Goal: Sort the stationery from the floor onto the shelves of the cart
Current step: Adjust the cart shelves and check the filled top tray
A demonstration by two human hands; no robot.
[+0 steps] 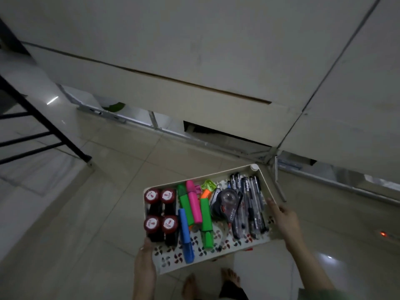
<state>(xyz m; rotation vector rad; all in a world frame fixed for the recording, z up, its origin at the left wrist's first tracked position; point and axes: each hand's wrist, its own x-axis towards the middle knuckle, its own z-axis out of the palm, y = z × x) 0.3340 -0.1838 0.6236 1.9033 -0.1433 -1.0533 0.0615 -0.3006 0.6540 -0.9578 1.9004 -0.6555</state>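
A white perforated cart shelf (258,174) fills the lower middle of the view, seen from above. It holds several black stamps with red caps (160,215) on the left, highlighters (193,210) in green, pink and blue in the middle, a correction tape (227,205) and several black pens (251,204) on the right. My left hand (145,258) grips the shelf's near left rim. My right hand (285,219) grips its right rim.
Pale tiled floor (97,202) lies all around. A black metal railing (32,118) runs down the left. White walls with a metal floor track (194,135) close off the far side. My bare feet (214,282) stand just below the shelf.
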